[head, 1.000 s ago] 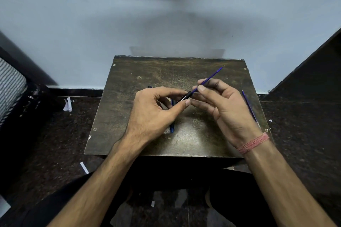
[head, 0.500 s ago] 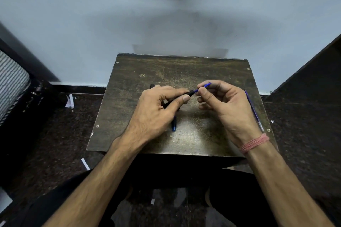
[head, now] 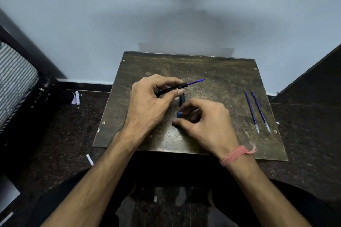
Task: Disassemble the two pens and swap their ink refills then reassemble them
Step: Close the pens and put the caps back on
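My left hand (head: 147, 105) grips a black pen barrel (head: 171, 89) just above the small worn table (head: 221, 72). A blue refill (head: 196, 81) sticks out of the barrel's end and points right and away. My right hand (head: 206, 125) is low over the table's middle, its fingertips and thumb curled round a short blue pen part (head: 179, 115); motion blur hides the exact contact. Another dark blue pen part (head: 181, 100) lies just beyond it. Two loose blue refills (head: 251, 111) (head: 261, 111) lie side by side near the table's right edge.
The table stands against a pale wall. A striped cushion (head: 14, 79) sits at the far left, and a dark panel (head: 313, 79) rises on the right. Paper scraps (head: 76, 97) (head: 89, 159) lie on the dark floor.
My right hand let go of the refill and dropped to the blue part on the table. The refill now sits deeper in the black barrel, which the left hand holds alone.
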